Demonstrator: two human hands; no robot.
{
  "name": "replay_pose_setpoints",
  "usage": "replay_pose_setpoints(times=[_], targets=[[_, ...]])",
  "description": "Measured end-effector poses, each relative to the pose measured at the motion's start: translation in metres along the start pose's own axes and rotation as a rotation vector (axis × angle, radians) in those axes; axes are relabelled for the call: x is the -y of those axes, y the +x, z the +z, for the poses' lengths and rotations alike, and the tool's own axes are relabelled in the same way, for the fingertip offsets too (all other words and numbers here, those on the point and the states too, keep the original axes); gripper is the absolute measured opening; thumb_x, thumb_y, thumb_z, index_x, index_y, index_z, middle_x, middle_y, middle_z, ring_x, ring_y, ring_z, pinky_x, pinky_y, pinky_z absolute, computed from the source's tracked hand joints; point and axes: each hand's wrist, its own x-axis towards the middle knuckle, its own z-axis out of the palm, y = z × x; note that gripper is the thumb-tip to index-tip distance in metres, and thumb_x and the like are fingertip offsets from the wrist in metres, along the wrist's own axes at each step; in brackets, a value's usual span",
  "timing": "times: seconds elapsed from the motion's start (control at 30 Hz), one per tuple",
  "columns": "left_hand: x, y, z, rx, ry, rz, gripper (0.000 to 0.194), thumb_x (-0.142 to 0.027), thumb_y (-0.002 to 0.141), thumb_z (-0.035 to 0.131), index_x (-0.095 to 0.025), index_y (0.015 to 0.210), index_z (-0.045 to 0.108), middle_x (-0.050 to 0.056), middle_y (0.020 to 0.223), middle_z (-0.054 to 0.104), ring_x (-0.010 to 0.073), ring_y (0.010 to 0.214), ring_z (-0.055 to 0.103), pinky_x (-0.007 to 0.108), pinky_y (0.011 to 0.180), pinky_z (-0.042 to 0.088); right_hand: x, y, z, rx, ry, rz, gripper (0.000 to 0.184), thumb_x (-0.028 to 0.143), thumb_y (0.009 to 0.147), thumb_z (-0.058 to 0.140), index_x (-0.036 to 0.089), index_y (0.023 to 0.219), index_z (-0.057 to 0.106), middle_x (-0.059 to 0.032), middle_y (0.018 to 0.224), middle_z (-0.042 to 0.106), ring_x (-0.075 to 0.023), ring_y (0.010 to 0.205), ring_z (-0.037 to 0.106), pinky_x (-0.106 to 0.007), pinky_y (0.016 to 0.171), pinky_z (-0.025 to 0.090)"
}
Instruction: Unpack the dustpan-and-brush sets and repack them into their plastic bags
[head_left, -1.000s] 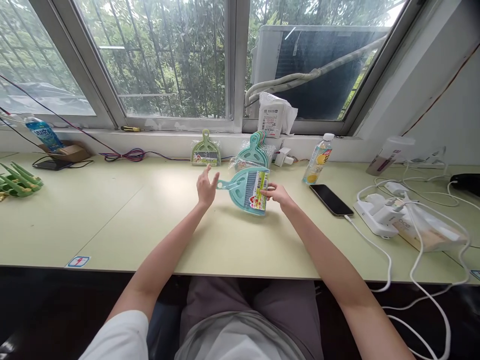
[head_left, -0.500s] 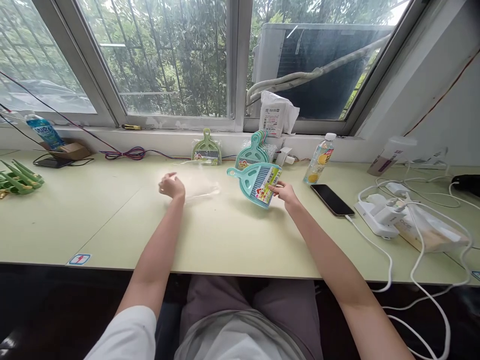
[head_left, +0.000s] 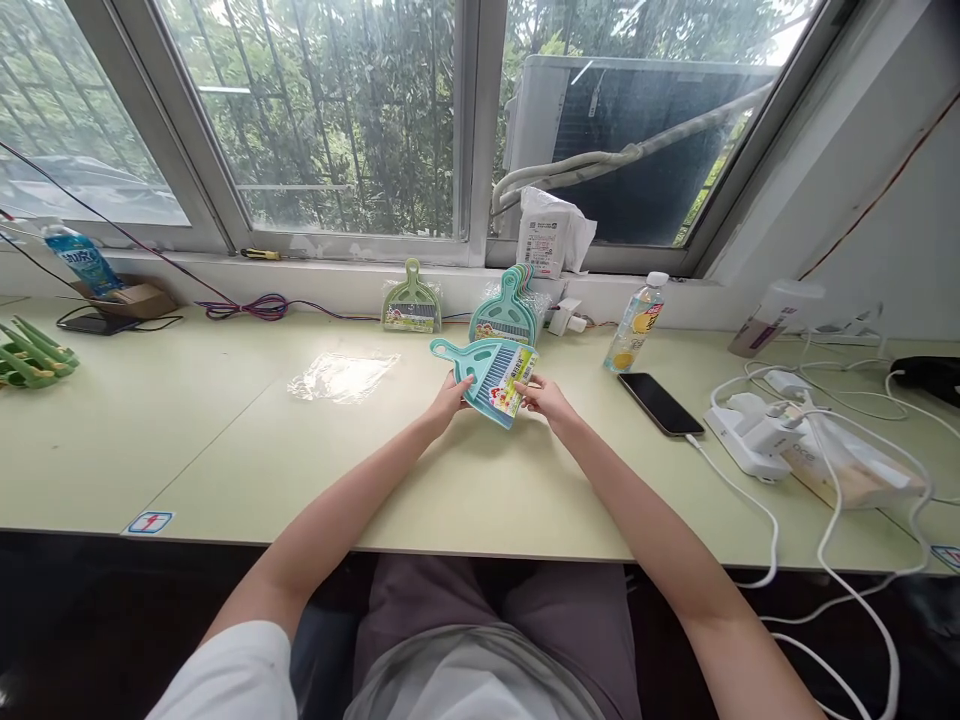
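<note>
A teal mini dustpan (head_left: 480,362), with a brush and a printed label set in its pan, is held tilted just above the table. My left hand (head_left: 450,398) grips its lower left edge, thumb on top. My right hand (head_left: 546,398) pinches the labelled right edge. Flat on the table to the left lies a clear plastic bag (head_left: 343,378). Behind the held dustpan, a stack of wrapped teal dustpans (head_left: 504,308) leans at the back, and a wrapped green dustpan (head_left: 412,297) stands left of it.
On the right are a drink bottle (head_left: 636,322), a phone (head_left: 660,404), a power strip (head_left: 750,440) and looping white cables. A blue bottle (head_left: 84,262) in a small box, bundled wires (head_left: 251,306) and a green plant-like object (head_left: 34,355) are left. The table's front edge (head_left: 480,553) is near my lap.
My left hand has let go of the plastic bag, which now lies on the table, and moved right onto the dustpan. The dustpan has shifted slightly left and down.
</note>
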Motion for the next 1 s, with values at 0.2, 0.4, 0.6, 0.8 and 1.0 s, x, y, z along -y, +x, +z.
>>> replay_pose_setpoints(times=[0.2,0.4,0.6,0.8,1.0], targets=[[-0.002,-0.001,-0.019,-0.175,0.049,-0.074,0.036,-0.047,0.081,0.057,-0.022,0.107,0.055,0.001,0.086,0.061,0.0156,0.073,0.06,0.027,0.064,0.048,0.007,0.011,-0.027,-0.305,-0.038,0.027,0.024,0.035,0.093,0.05,0.015,0.086,0.061,-0.0041,0.073,0.072,-0.007,0.043,0.058,-0.016,0.037,0.03],[0.004,0.004,-0.019,-0.151,0.054,-0.02,0.041,-0.054,0.08,0.056,-0.019,0.099,0.059,0.002,0.082,0.062,0.0166,0.074,0.058,0.027,0.068,0.046,0.019,0.02,-0.1,-0.788,0.359,0.034,0.067,0.049,0.097,0.003,0.018,0.075,0.058,-0.0018,0.057,0.062,-0.0065,0.034,0.042,-0.02,0.035,0.023],[0.006,0.0,-0.006,-0.055,0.144,0.068,0.046,-0.061,0.08,0.052,-0.017,0.093,0.061,0.006,0.097,0.066,0.0208,0.094,0.058,0.033,0.088,0.044,0.024,0.009,-0.066,-0.637,-0.06,-0.131,0.046,0.048,0.093,0.033,0.018,0.066,0.055,-0.0012,0.057,0.054,-0.0076,0.04,0.039,-0.023,0.043,0.028],[0.008,-0.009,0.013,-0.022,0.24,0.224,0.043,-0.058,0.087,0.043,-0.018,0.092,0.06,0.005,0.096,0.065,0.0201,0.094,0.058,0.033,0.089,0.044,0.009,-0.032,0.041,-0.236,-1.089,-0.669,0.029,0.047,0.089,0.048,0.023,0.084,0.064,-0.0113,0.097,0.065,-0.0248,0.096,0.056,-0.031,0.074,0.041],[0.004,-0.016,0.022,0.048,0.277,0.27,0.044,-0.056,0.09,0.039,-0.018,0.096,0.061,0.005,0.098,0.065,0.0199,0.095,0.057,0.032,0.09,0.044,0.001,-0.033,0.046,-0.266,-1.079,-0.604,0.029,0.043,0.092,0.041,0.022,0.082,0.058,-0.0093,0.092,0.061,-0.0244,0.094,0.054,-0.033,0.079,0.041]])
